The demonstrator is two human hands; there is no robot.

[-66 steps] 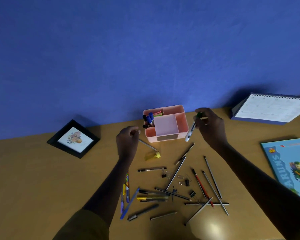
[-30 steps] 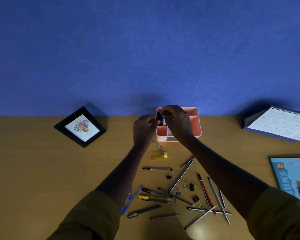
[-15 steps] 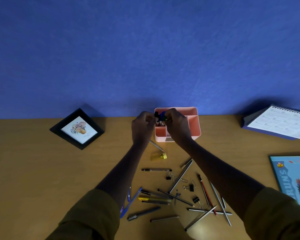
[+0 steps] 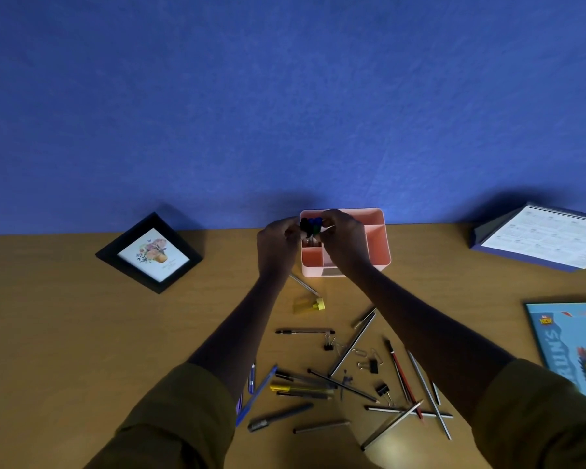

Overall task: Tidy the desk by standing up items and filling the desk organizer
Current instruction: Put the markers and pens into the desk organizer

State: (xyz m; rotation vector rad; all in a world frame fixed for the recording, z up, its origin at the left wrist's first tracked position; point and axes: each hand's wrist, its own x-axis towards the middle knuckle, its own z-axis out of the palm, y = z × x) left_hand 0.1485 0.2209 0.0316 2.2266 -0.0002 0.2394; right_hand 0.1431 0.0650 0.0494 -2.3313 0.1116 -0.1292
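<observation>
Both hands are up at the pink organizer [image 4: 378,247], which sits at the back of the desk [image 4: 65,333] by the blue wall [image 4: 285,96]. Left hand [image 4: 276,245] & right hand [image 4: 344,247] come at it from either side, fingers curled in, pinching a bunch of markers [image 4: 311,224] btwn them; dark, blue & green caps show. The markers stand upright in the organizer's back-left compt.; the right hand hides part of the middle. A thin pen [image 4: 303,285] lies slanted just off the organizer's front-left corner. A small yellow-capped bottle [image 4: 308,305] lies on its side just in front of that, and a black pen [image 4: 303,332] lies flat a bit nearer. Btwn the forearms there's a loose scatter of pens & pencils [image 4: 318,387] crossing one another, incl. a red pencil [image 4: 403,377], w/ binder clips [image 4: 372,366] & paper clips [image 4: 361,353] mixed in. Far left, a black-framed flower picture [image 4: 149,253] lies flat, turned cornerwise. Back right is a spiral desk calendar [image 4: 542,238], page up. At the right edge lies a light-blue book [image 4: 575,346], partly cut off. Olive sleeves [image 4: 170,418] are pushed up, forearms bare.
</observation>
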